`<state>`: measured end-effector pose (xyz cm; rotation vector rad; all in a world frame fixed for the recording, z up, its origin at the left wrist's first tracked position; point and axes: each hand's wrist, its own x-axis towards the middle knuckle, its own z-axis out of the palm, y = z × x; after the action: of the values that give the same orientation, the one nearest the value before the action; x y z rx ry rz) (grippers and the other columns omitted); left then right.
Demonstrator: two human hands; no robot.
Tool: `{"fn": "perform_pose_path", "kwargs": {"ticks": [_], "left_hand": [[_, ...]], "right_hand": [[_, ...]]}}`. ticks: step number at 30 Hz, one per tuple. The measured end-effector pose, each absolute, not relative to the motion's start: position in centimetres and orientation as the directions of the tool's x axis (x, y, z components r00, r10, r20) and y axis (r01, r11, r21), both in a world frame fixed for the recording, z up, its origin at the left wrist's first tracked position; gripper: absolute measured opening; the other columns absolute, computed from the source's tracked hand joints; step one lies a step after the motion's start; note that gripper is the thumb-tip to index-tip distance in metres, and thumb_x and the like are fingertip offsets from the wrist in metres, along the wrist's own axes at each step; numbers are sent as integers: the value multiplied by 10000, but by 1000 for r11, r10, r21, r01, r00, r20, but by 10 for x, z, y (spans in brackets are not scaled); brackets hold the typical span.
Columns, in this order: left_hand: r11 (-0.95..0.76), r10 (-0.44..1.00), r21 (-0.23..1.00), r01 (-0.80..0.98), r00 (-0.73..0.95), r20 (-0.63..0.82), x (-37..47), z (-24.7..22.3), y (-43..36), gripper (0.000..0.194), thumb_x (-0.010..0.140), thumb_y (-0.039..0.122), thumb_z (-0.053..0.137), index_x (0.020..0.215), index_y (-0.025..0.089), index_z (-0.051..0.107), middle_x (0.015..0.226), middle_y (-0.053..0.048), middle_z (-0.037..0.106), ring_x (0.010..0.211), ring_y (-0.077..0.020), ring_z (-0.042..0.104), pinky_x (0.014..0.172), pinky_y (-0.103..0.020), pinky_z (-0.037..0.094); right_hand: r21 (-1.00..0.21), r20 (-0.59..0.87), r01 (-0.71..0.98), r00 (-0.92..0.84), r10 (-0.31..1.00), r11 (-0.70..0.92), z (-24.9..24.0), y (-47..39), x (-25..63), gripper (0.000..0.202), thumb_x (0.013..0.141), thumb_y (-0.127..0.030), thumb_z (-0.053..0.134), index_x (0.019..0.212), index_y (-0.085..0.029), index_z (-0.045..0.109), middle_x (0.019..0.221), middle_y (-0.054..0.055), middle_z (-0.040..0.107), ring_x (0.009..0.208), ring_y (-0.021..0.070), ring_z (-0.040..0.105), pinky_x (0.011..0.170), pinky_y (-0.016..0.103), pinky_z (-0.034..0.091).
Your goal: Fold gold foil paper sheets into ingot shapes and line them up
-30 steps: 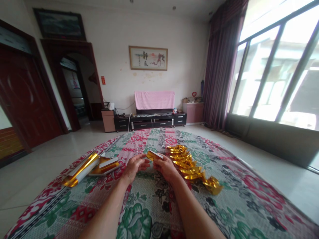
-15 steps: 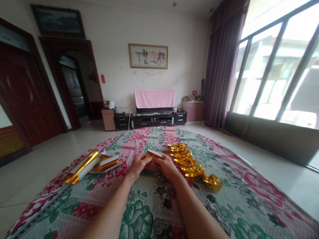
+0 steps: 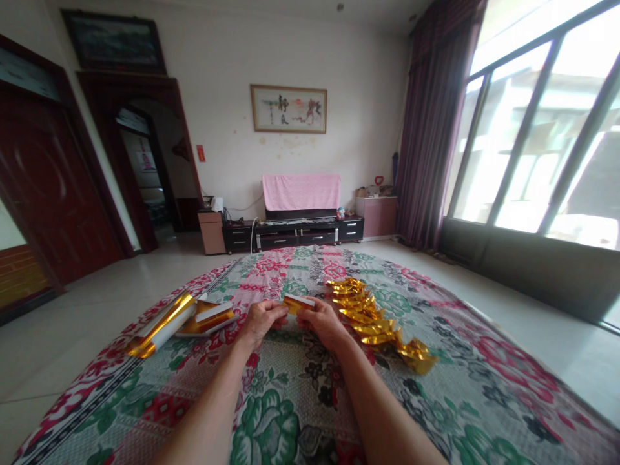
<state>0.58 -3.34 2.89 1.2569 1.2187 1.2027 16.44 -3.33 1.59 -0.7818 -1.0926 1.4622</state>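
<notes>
A small folded sheet of gold foil paper (image 3: 294, 305) with a white strip along its top edge is held up over the middle of the table. My right hand (image 3: 323, 321) pinches it at the right end. The closed fingers of my left hand (image 3: 264, 321) meet its left edge in a pinch. To the right lies a row of several folded gold foil pieces (image 3: 363, 313), overlapping one another. On the left a loosely rolled gold foil sheet (image 3: 162, 325), pale on one side, rests beside a stack of gold-and-white paper (image 3: 208, 318).
A flowered cloth (image 3: 266, 420) covers the round table. Beyond it, a low black cabinet (image 3: 300, 239) stands against the wall, with a pink cloth (image 3: 301, 192) draped over something on top. Tall windows (image 3: 533, 135) and a purple curtain (image 3: 426, 142) are at the right.
My left hand has shifted slightly left along the paper to its edge, so more of the gold face shows. My right hand has barely moved.
</notes>
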Motion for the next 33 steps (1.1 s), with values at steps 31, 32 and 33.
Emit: {"fn": "perform_pose_path", "kwargs": {"ticks": [31, 32, 33], "left_hand": [[-54, 997, 998, -25, 53, 55, 11, 29, -35, 350, 606, 402, 693, 794, 109, 658, 623, -32, 657, 500, -129, 586, 459, -211, 414], [-48, 998, 998, -28, 47, 49, 11, 29, -35, 350, 602, 399, 695, 791, 107, 657, 618, -31, 656, 495, -128, 584, 457, -210, 412], [-43, 998, 999, -28, 42, 44, 10, 30, -35, 352, 599, 398, 696, 792, 106, 657, 617, -31, 656, 493, -126, 584, 455, -209, 411]], "right_hand": [[-948, 163, -304, -219, 962, 91, 18, -38, 165, 344, 567, -353, 747, 839, -162, 656, 589, -37, 594, 515, 85, 506, 536, 220, 408], [-948, 155, -309, -224, 962, 80, 17, -37, 165, 355, 561, -357, 751, 844, -164, 656, 603, -32, 604, 529, 91, 522, 553, 228, 423], [-947, 148, -313, -227, 963, 71, 17, -37, 165, 365, 556, -359, 754, 850, -166, 656, 617, -28, 614, 539, 97, 535, 567, 236, 435]]}}
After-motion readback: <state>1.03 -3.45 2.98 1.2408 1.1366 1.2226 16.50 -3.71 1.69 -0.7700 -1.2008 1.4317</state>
